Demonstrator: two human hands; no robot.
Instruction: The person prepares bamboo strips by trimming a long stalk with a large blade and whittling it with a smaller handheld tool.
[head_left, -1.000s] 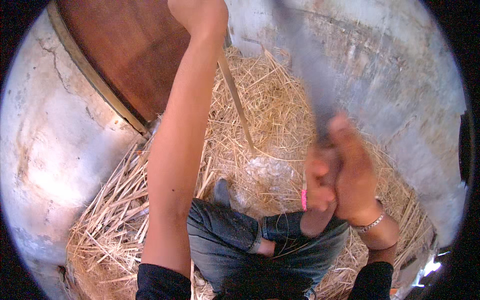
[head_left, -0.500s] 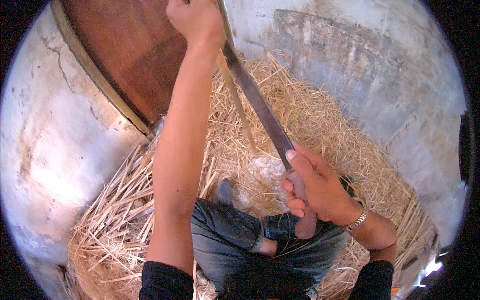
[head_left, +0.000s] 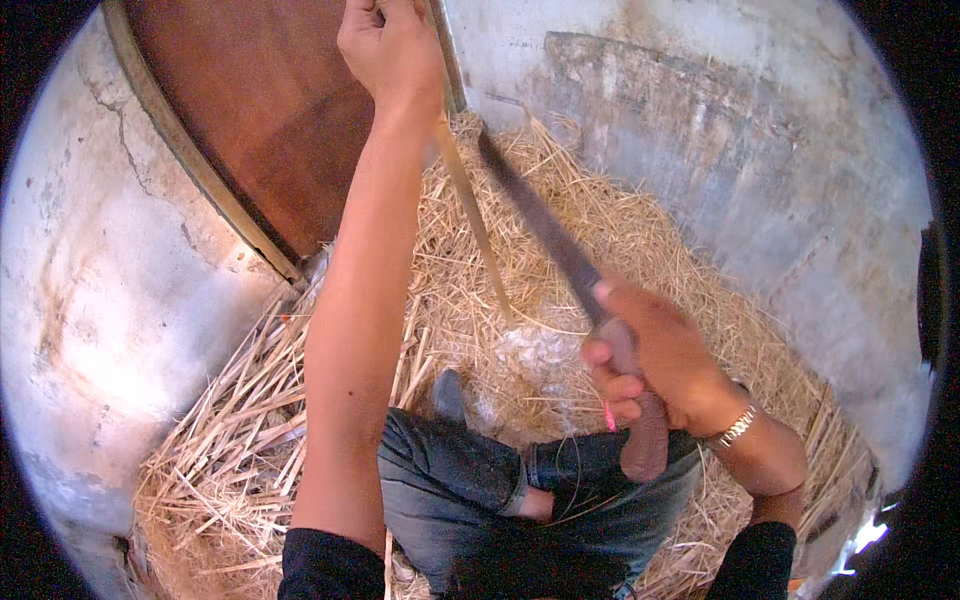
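My left hand (head_left: 390, 45) is raised high at the top of the view, closed on the upper end of a thin pale stick (head_left: 475, 225) that hangs down toward the straw. My right hand (head_left: 650, 365) grips the wooden handle of a long dark blade (head_left: 540, 225). The blade slants up and left, its edge close beside the stick, a little to its right. A metal bracelet (head_left: 733, 430) sits on my right wrist. My knees in blue jeans (head_left: 470, 490) show below both hands.
Dry straw and shavings (head_left: 240, 440) cover the floor around my legs. A brown wooden door (head_left: 260, 120) with a pale frame stands at upper left. Rough grey plaster walls (head_left: 760, 170) close in on the right and on the left (head_left: 90, 300).
My right hand has brought the blade down from a blurred raised swing and lowered it along the stick. My left hand has stayed high, holding the stick.
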